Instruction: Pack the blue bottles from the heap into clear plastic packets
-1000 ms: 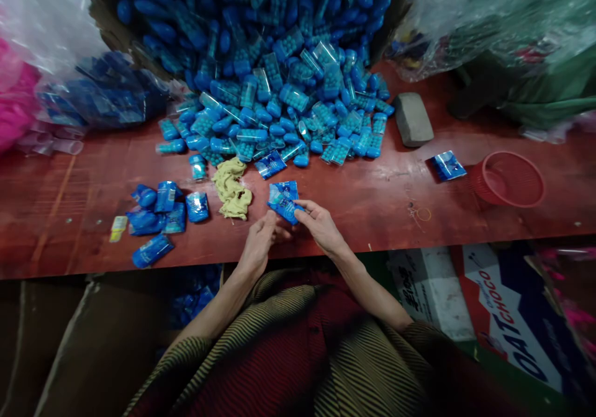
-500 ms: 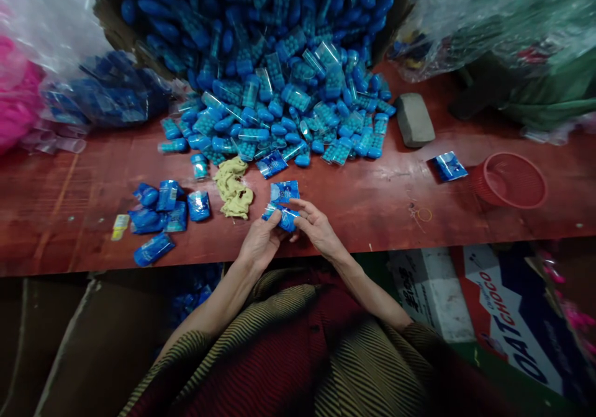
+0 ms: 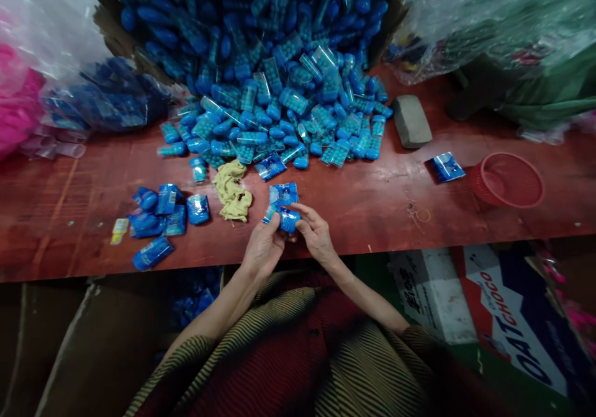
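Head view, looking down: over the near part of a red counter (image 3: 372, 212), a small shiny blue packet (image 3: 289, 220), partly hidden by fingers. Pinched on the left by the left hand (image 3: 262, 247), thumb on top; pinched on the right by the right hand (image 3: 317, 236), forefinger reaching along the far side. Probably best to grip lightly, align the edges and press evenly, without crumpling. Just beyond, a flat blue packet (image 3: 283, 192); farther, another flat packet (image 3: 270, 167) at the front of a large heap of blue capsule-shaped tubes (image 3: 288, 100), leaving little room on the far side. To the left, a crumpled yellow-green piece (image 3: 228, 188), then a cluster of bulging packets (image 3: 148, 223). Most room for moving to the right, past a thin yellow band (image 3: 429, 217) toward a red basket (image 3: 482, 182). Near counter edge under the wrists, so better to work beyond it.
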The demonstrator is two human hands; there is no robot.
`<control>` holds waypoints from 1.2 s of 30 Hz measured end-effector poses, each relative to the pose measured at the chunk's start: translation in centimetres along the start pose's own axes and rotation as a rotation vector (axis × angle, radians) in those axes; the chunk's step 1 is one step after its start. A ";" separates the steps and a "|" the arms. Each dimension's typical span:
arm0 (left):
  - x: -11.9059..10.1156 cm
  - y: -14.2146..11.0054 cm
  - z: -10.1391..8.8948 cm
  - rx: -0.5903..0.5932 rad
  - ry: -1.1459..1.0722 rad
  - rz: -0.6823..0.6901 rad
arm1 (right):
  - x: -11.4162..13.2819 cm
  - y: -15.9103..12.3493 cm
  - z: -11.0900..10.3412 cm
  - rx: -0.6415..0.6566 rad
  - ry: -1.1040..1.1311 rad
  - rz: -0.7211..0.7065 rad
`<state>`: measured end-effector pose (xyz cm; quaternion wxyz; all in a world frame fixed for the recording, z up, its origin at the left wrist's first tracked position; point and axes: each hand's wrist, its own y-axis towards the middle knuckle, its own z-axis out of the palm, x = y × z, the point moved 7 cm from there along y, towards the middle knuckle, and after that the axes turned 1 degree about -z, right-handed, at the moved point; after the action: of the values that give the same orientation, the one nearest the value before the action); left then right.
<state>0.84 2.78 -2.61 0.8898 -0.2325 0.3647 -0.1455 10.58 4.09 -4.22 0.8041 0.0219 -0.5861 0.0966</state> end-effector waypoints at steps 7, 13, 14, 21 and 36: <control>-0.4 -0.1 -0.5 -0.042 -0.007 0.000 | 0.6 -0.1 0.1 0.051 -0.158 -0.038; 0.6 -0.1 -0.4 -0.019 -0.087 -0.112 | 0.5 0.2 -0.3 0.081 -0.077 0.003; 0.6 -0.1 -0.4 -0.029 -0.099 -0.119 | 0.6 0.3 -0.2 0.111 -0.051 0.013; -0.1 -0.6 0.4 0.052 -0.018 -0.104 | 0.9 0.5 0.1 0.270 0.019 0.157; 0.1 -0.8 1.0 0.117 0.101 -0.057 | 0.2 0.0 1.0 0.203 0.101 0.147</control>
<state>1.60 2.40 -1.62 0.8778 -0.1830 0.3932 -0.2035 9.73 3.93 -3.71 0.8169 0.0554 -0.5323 0.2151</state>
